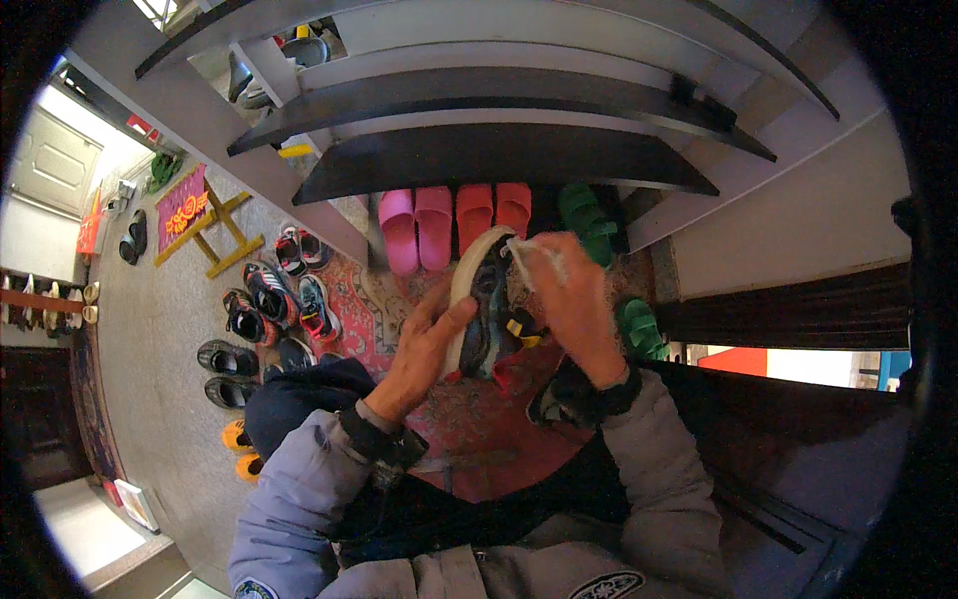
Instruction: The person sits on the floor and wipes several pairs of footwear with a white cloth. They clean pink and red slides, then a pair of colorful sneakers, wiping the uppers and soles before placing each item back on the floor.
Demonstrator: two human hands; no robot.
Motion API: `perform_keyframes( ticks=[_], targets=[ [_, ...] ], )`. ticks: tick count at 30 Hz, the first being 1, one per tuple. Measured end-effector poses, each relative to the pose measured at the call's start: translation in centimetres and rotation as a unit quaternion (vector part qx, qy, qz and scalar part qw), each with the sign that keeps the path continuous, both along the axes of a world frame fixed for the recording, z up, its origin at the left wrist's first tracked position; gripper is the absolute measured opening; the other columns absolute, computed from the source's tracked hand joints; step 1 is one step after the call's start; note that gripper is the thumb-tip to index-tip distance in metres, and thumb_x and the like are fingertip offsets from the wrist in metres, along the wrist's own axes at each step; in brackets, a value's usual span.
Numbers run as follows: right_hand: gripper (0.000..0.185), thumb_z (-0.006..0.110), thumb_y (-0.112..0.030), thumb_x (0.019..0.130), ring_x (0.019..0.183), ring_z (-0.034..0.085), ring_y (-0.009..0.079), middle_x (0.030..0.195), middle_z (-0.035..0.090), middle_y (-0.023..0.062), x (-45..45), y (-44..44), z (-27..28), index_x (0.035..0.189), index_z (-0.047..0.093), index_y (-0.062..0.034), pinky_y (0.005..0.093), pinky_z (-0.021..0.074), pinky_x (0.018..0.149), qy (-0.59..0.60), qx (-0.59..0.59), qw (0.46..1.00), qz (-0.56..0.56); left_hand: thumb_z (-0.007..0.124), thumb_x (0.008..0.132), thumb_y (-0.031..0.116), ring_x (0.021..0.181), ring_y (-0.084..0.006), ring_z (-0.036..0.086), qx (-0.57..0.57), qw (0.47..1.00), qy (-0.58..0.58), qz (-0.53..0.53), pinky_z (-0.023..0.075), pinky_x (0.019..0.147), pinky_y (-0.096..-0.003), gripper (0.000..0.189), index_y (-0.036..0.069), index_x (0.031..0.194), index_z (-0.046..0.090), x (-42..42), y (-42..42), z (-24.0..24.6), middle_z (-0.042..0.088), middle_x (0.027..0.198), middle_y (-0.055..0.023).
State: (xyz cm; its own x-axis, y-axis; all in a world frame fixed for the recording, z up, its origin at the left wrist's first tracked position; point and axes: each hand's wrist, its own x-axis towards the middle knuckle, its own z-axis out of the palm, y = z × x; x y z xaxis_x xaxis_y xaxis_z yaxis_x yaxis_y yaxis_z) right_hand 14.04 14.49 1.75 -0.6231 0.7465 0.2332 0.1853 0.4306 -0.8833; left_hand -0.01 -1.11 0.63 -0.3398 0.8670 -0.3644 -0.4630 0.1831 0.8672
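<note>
My left hand (430,341) grips a sneaker (486,299) by its pale sole, the thumb lying along the side. The sneaker is tilted, with its dark upper turned towards the right. Between the fingers of my right hand (572,292) is a whitish cloth or tissue (530,258), held against the shoe's upper end. Under the hands lies a red patterned rug (479,442). Another dark shoe (548,402) rests on it, partly hidden by my right sleeve. Something yellow and black (524,328) shows just right of the held sneaker.
A rack with dark shelves (494,153) spans the front. Pink slippers (416,228), red slippers (494,206) and green slippers (587,217) stand beneath it. Several sneakers (271,292), black shoes (228,358) and orange shoes (247,466) lie at the left, near a folding stool (196,217).
</note>
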Motion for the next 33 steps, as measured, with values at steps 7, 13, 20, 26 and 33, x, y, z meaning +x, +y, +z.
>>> perform_keyframes(
  ticks=[7, 13, 20, 26, 33],
  targets=[
    [0.020, 0.058, -0.020, 0.099, 0.083, 0.070, 0.0388, 0.098, 0.071, 0.0163, -0.6, -1.5, 0.4, 0.116, 0.059, -0.0091, 0.0486, 0.0558, 0.070, -0.026, 0.097, 0.994, 0.033, 0.066, 0.100, 0.029, 0.113, -0.0151, 0.059, -0.026, 1.000, 0.005, 0.005, 0.0494, 0.095, -0.0292, 0.056, 0.005, 0.148, 0.049, 0.2, 0.0, -0.5, 0.063, 0.129, -0.0082],
    [0.017, 0.064, -0.023, 0.095, 0.082, 0.069, 0.0364, 0.094, 0.067, 0.0143, 0.2, -1.3, 0.3, 0.104, 0.056, -0.0106, 0.0489, 0.0553, 0.062, -0.107, 0.128, 0.980, 0.105, 0.066, 0.100, 0.031, 0.111, -0.0145, 0.059, -0.048, 0.998, 0.022, -0.016, 0.0487, 0.095, -0.0291, 0.056, 0.004, 0.147, 0.050, -0.1, 0.0, -0.7, 0.063, 0.127, -0.0074],
    [0.028, 0.070, -0.031, 0.089, 0.085, 0.067, 0.0309, 0.101, 0.059, 0.0101, -0.7, -2.6, 0.7, 0.099, 0.058, -0.0081, 0.0418, 0.0564, 0.057, -0.170, 0.321, 0.932, 0.019, 0.064, 0.101, 0.030, 0.108, -0.0157, 0.059, -0.019, 0.994, 0.093, -0.060, 0.0488, 0.092, -0.0305, 0.050, 0.002, 0.141, 0.054, 0.7, 0.1, -1.5, 0.064, 0.123, -0.0091],
    [0.034, 0.069, -0.030, 0.086, 0.105, 0.061, 0.0346, 0.115, 0.061, 0.0130, -0.8, -3.3, 0.8, 0.107, 0.061, -0.0046, 0.0516, 0.0535, 0.082, -0.156, 0.308, 0.938, 0.038, 0.060, 0.102, 0.029, 0.116, -0.0181, 0.058, -0.046, 0.998, 0.034, -0.039, 0.0473, 0.099, -0.0336, 0.055, 0.001, 0.147, 0.046, 0.7, -0.1, -2.1, 0.063, 0.128, -0.0120],
    [0.048, 0.065, -0.025, 0.088, 0.131, 0.049, 0.0400, 0.137, 0.057, 0.0174, -1.6, -5.2, -0.1, 0.130, 0.060, -0.0012, 0.0568, 0.0350, 0.113, -0.084, 0.288, 0.944, 0.134, 0.057, 0.102, 0.024, 0.124, -0.0221, 0.058, -0.003, 0.999, 0.042, -0.013, 0.0467, 0.103, -0.0339, 0.054, -0.001, 0.148, 0.044, 0.7, -0.6, -2.9, 0.060, 0.137, -0.0129]
  ],
)
